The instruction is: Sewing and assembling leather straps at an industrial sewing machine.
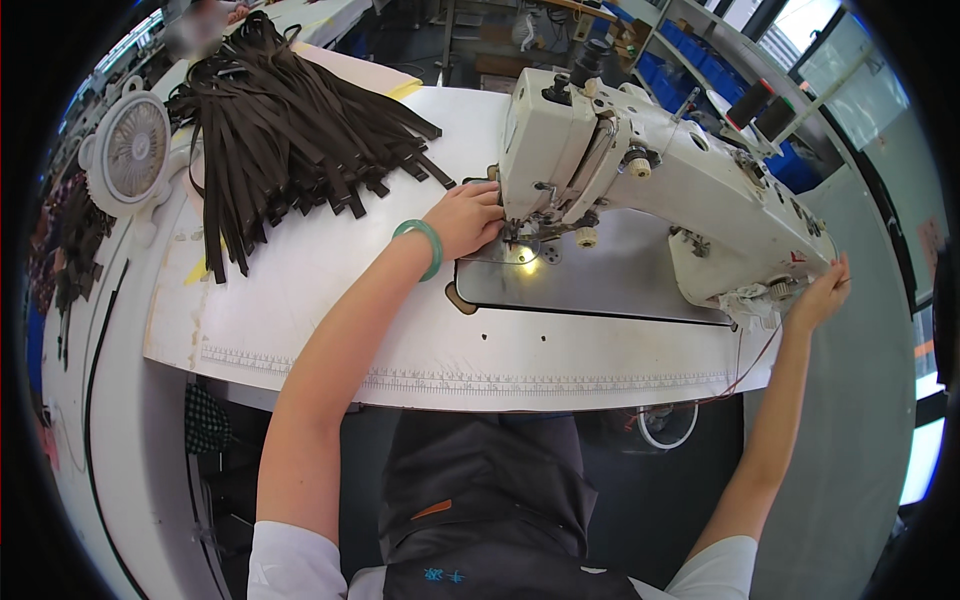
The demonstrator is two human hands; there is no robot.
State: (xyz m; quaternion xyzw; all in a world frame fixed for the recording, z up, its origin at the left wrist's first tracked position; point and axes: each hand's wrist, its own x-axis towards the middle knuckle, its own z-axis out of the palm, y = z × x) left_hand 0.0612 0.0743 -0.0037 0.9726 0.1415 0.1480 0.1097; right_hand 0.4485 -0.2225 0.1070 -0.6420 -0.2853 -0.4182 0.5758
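Note:
A white sewing machine (700, 170) stands on a steel bed (590, 290), its small lamp lit by the needle. My left hand (463, 218), with a green bangle on the wrist, is curled against the left of the machine head beside the needle; anything under those fingers is hidden. At the far right my right hand (825, 292) has its fingers closed at the handwheel end of the machine, and I cannot make out exactly what they hold. A thin red thread or cord (760, 357) hangs below that end.
A heap of dark straps (290, 140) lies back left beside a white fan (133, 145). The white tabletop (540, 365) has a printed ruler along its front. Shelves with blue bins (700, 55) stand behind. Part of another person (195, 30) shows at the top left.

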